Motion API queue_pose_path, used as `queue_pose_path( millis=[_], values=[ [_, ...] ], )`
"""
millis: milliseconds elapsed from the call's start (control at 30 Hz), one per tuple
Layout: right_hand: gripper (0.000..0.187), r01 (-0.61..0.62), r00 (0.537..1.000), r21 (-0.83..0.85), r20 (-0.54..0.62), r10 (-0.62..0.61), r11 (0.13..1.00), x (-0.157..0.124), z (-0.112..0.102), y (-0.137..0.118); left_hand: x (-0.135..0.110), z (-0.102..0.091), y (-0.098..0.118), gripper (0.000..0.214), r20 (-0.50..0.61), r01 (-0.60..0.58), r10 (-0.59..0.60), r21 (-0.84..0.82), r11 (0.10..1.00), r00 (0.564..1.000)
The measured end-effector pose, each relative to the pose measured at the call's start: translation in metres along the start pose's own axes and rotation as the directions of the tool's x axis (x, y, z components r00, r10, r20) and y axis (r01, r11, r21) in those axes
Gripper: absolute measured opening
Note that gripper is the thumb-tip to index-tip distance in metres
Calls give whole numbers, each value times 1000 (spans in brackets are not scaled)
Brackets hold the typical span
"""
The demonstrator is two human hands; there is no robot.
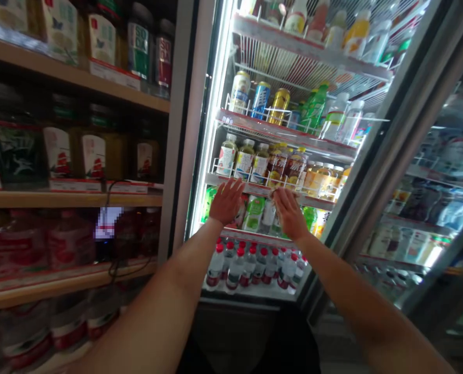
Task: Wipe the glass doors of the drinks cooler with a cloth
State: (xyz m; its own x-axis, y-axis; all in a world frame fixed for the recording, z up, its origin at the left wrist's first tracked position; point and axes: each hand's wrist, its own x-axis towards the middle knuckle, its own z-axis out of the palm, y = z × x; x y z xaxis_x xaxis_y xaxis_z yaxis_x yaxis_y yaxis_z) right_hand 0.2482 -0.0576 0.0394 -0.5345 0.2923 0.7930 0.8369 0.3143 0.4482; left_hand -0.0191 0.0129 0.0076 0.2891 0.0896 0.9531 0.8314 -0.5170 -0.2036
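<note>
Head view looks into an open, lit drinks fridge, with both bare arms stretched forward and slightly up, elbows nearly straight. They converge on the front rail of the middle shelf [259, 190].

The left hand [226, 201] shows its back to the camera, wrist straight and fingers [237, 186] spread and pointing up. The fingertips reach the rail just below the labelled bottles [245, 159]. Its grip is wide open and has hold of nothing.

The right hand [290, 213] sits just beside it, a little lower. Its wrist is bent back and its fingers are curled at the same rail, under the brown-labelled bottles [289, 169]. Whether that grip is closed on the rail or only resting against it cannot be told from here.

Green bottles [254, 210] stand on the shelf behind the hands, partly hidden by them. Red-capped water bottles [250, 259] fill the shelf below the forearms, and cans [260, 98] stand on the shelf above. The fridge's glass door [430, 156] hangs open at the right, and wooden shelves [71, 200] of jars and bottles run along the left.
</note>
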Motion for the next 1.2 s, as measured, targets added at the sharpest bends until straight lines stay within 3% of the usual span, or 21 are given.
queue_pose_path(
  millis=[167, 267, 367, 533, 600, 667, 767, 833, 900, 1000, 1200],
  values=[
    [65, 172, 982, -81, 91, -165, 982, 3, -6, 0, 0, 0, 0, 54, -11, -12, 12, 2, 1000, 1000],
    [60, 72, 997, -113, -9, -74, 991, 17, -10, 5, 0, 0, 0, 56, 6, 2, -2, -20, 1000, 1000],
    [56, -20, 996, -135, -86, 9, 991, 19, -4, -8, -1, 1, -1, 55, -3, -11, 11, -21, 1000, 1000],
    [55, 276, 960, -70, 77, -270, 959, 18, 7, -31, -2, 3, -1, 54, -34, -16, 16, 10, 1000, 999],
    [55, 202, 979, -73, 51, -199, 977, 29, 6, -30, -2, 2, -1, 54, -33, -16, 17, 15, 1000, 999],
    [56, 51, 998, -79, -33, -54, 996, 41, 6, -29, -1, 1, 0, 54, -22, -13, 13, 13, 1000, 1000],
    [59, -123, 987, -81, -114, 113, 989, 50, 9, -36, 0, 0, 0, 53, -5, -2, 2, -6, 1000, 1000],
    [63, -82, 995, -95, -70, 76, 992, 46, 12, -45, 0, -1, 0, 53, 3, 2, -2, -24, 1000, 1000],
    [67, 43, 999, -86, 19, -42, 995, 39, 14, -50, 0, -1, 0, 52, 6, 9, -9, -34, 999, 1000],
    [65, 180, 978, -36, 112, -175, 983, 35, 9, -41, 0, -1, 0, 52, 16, 18, -18, -44, 999, 1000],
    [54, 62, 998, -78, 24, -60, 995, 34, -1, -20, 1, -1, 0, 55, 30, 27, -25, -62, 998, 999]
  ],
)
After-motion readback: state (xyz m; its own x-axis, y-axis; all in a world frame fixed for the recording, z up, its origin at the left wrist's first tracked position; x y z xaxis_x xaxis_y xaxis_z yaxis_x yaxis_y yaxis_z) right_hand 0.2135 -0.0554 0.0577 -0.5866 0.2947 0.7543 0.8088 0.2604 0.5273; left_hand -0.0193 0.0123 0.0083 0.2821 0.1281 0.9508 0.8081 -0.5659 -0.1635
